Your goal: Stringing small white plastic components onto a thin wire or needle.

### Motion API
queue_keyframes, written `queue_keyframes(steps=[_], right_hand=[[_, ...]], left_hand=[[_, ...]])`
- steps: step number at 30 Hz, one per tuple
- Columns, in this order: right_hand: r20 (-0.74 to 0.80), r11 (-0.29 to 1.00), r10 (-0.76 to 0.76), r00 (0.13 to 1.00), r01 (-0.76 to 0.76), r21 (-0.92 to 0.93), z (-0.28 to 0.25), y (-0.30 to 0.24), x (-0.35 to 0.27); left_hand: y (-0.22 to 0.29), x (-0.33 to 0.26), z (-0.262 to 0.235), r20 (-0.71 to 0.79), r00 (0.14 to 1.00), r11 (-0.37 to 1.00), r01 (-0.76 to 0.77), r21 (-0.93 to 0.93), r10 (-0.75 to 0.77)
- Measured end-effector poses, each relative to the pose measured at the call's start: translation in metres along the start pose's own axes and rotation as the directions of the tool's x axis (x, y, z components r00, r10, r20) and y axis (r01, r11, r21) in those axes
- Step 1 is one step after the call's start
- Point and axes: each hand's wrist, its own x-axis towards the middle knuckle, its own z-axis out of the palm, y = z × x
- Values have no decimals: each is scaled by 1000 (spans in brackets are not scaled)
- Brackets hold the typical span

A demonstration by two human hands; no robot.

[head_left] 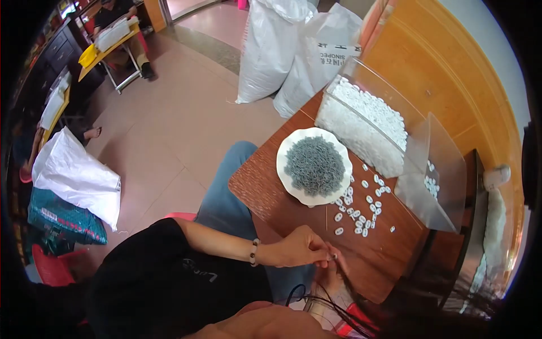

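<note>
My left hand (302,247), with a beaded bracelet (254,252) on its wrist, is closed in a pinch over the table's near edge. Its fingertips meet those of my right hand (332,272), also closed. Between them a tiny whitish piece (335,256) shows, too small to make out fully. Dark strands of hair partly cover my right hand and forearm. Just beyond the hands, loose white oval pieces with small dark holes (358,217) are scattered on the brown table (265,186). A white scalloped bowl (286,183) heaped with small grey-green pins (314,165) stands beside them.
A clear plastic bin (361,121) full of white pieces stands at the table's back right, with a clear scoop-like tray (420,198) by it. Large white sacks (271,51) stand on the floor ahead. People sit at small yellow tables (110,50) at far left.
</note>
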Motion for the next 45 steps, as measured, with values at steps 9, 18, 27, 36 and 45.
queue_keyframes(steps=[9,18,27,36,45], right_hand=[[80,994,-68,994,75,-82,27,-24,12],[-54,869,-225,973,175,-463,35,-89,54],[144,138,-674,724,315,-939,14,-195,165],[156,-107,-723,673,113,-988,-7,-206,212],[488,-60,-292,822,493,-868,24,-87,138]], left_hand=[[3,2,-11,97,995,956,62,-287,-36],[14,5,-27,31,987,981,158,-112,-156],[-4,-1,-52,38,995,985,101,-143,-96],[-13,-5,-65,60,971,958,240,-158,-233],[-8,6,-67,98,956,940,289,-181,-276]])
